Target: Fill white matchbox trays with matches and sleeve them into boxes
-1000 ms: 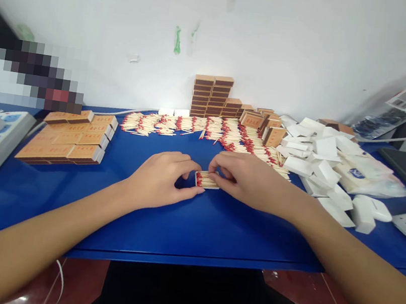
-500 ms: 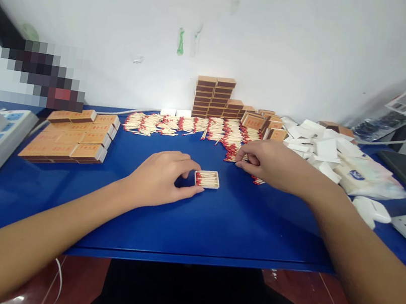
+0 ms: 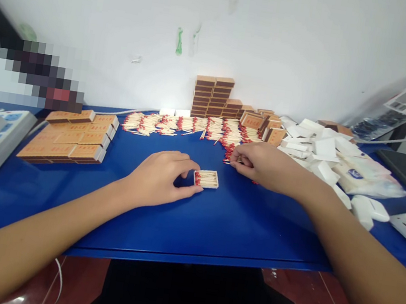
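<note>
On the blue bench (image 3: 159, 239), a white rectangular cardboard tray (image 3: 217, 180) is holding red-tipped matches (image 3: 207, 178), the left hand's (image 3: 163, 179) fingers clamping its nine-o'clock end; toward two o'clock, the right hand (image 3: 262, 165) is touching loose matches (image 3: 229, 151), its grip unclear.

On the blue table (image 3: 190, 236), a white tray (image 3: 217, 180) of red-tipped matches (image 3: 207, 178) is held at its left end by the left hand (image 3: 164, 179), while a loose match pile (image 3: 230, 135) is touched by the right hand (image 3: 262, 165).
</note>
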Tool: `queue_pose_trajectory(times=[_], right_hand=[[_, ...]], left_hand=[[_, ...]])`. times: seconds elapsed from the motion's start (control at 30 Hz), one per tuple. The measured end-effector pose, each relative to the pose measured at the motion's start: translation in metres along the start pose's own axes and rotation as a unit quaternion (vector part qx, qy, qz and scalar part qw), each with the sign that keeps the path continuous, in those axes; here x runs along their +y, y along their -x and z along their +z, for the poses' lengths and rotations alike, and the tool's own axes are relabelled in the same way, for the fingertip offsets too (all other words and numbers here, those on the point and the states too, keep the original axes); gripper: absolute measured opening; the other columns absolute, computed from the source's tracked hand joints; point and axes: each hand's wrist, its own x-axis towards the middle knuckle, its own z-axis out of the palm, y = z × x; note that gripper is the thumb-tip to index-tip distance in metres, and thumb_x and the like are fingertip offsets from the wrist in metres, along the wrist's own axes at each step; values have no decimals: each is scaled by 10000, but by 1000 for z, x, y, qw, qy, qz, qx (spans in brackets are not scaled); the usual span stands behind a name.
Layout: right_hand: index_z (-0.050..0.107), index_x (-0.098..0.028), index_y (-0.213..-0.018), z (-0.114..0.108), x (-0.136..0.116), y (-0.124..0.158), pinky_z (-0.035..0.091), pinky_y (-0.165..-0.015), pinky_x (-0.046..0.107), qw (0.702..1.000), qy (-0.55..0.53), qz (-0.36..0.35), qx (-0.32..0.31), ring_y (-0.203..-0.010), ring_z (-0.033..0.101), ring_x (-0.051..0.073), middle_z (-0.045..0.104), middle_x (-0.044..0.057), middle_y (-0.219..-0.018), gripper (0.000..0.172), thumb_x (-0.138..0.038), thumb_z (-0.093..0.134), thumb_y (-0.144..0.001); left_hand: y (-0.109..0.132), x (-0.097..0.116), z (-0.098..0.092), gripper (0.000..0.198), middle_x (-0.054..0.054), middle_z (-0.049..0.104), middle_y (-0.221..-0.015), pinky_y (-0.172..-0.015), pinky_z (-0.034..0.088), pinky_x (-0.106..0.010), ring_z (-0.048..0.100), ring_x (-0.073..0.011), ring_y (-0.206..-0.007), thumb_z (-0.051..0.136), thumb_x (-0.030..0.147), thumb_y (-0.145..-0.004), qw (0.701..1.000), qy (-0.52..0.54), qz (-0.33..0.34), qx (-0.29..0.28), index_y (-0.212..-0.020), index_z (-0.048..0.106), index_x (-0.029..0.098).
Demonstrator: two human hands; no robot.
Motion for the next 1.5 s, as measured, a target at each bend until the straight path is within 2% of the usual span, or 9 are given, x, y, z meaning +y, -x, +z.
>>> queue_pose_trajectory(times=[0.2,0.43,0.63,0.77,1.07,1.27,1.5], right_hand=[[725,-213,-947,-1,0,0,360,-643,322,1000,-14,-5,21,-685,590,199,695,38,-746,168,-289,584,-998],[742,-203,-900,1,1,-1,365,-647,321,1000,-2,-17,26,-674,578,193,694,45,-741,216,-295,576,-1003],[720,-220,-881,-8,-2,3,369,-620,322,999,-15,27,-16,-633,595,192,682,21,-678,186,-335,643,-1005],[709,-221,-896,-12,0,4,388,-629,324,998,-21,53,-35,-641,631,195,723,27,-699,174,-321,638,-1020],[714,-224,-882,-11,9,4,400,-632,332,998,-22,27,-47,-667,643,199,755,41,-751,196,-321,599,-1009],[681,-224,-856,-10,0,4,386,-625,332,998,-27,37,-46,-638,596,191,713,35,-721,209,-326,576,-1004],[696,-221,-913,-5,-7,2,377,-667,331,999,-31,23,-31,-713,601,210,718,58,-821,187,-324,567,-1001]], left_hand=[[0,0,0,288,-11,691,-868,-713,476,-304,662,-186,-810,767,423,-986,1000,-1,0,1,-1166,786,199],[0,0,1,282,-8,695,-875,-700,465,-297,663,-181,-800,771,411,-984,1000,-5,1,2,-1173,786,202],[1,-1,1,285,-4,692,-871,-708,470,-301,661,-180,-801,777,419,-983,1000,-4,1,3,-1172,788,206],[1,-1,1,284,-3,693,-873,-713,468,-302,661,-181,-801,781,412,-982,1000,-5,3,5,-1175,786,203],[1,-2,1,292,0,694,-876,-711,471,-309,656,-178,-797,778,420,-985,1000,-9,5,2,-1178,785,201],[0,-1,1,297,0,692,-880,-719,479,-311,658,-179,-807,778,416,-984,1000,-6,3,0,-1186,785,198],[1,-1,1,286,3,690,-877,-716,477,-311,659,-177,-802,776,406,-985,1000,-4,2,2,-1187,787,205]])
